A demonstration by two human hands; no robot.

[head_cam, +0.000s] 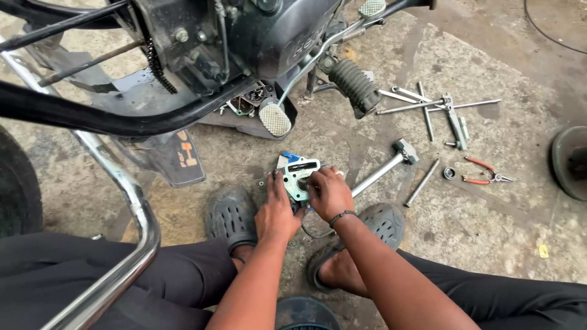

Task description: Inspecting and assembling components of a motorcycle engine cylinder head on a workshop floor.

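Engine part [298,177], a small pale metal block with round openings, sat on the concrete floor [489,214] between the person's two dark clogs, and both hands were pressed onto it. Left hand [276,211] lay flat along its near left edge with fingers spread narrow against the metal, seemingly to steady it; right hand [330,192] curled over its right side, fingertips hooked on the top face, gripping the block rather than merely resting there. Holding it low between the feet probably kept it from sliding on the rough ground. Just beyond the right hand lay a hammer [391,162] with its metal handle pointing back toward the fingers, within easy reach. Farther out past that hand were a long bolt [422,182], a small round nut [449,173], red-handled pliers [483,172], and a scatter of long rods and a wrench [437,110]. Ahead of both hands stood a motorcycle [244,43], its chain, foot peg [354,85] and brake pedal [274,118] hanging above the work. A chrome guard bar [131,201] curved down beside the left arm. The floor was stained, cracked concrete, grey and dusty, in what looked like an open workshop yard.
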